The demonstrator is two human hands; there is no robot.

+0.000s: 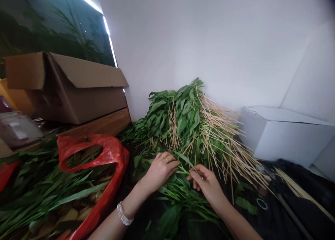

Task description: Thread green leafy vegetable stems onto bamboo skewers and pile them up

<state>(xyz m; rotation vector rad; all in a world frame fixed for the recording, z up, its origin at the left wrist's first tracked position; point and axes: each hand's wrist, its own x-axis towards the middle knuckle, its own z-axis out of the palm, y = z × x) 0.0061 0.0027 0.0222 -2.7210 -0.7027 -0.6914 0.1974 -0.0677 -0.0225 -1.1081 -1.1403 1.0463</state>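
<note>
My left hand (164, 168), with a ring and a beaded bracelet at the wrist, is closed around green leafy stems (183, 169). Facing it, my right hand (202, 180) pinches the same greenery between thumb and forefinger, near a long narrow leaf (184, 158). Just below both hands lies a loose heap of cut leafy stems (180, 194) on a black surface. Behind them rises a big pile of green leaves (180, 109), with many thin wooden sticks (222, 135) poking out to the right.
At left, a red plastic bag (119, 156) lies among more leafy stems (34, 184). An opened cardboard box (89, 96) stands on a wooden ledge (104, 123). On the right are a white box (293, 138), black cloth (293, 212) and a small ring (262, 204). A pale wall closes the back.
</note>
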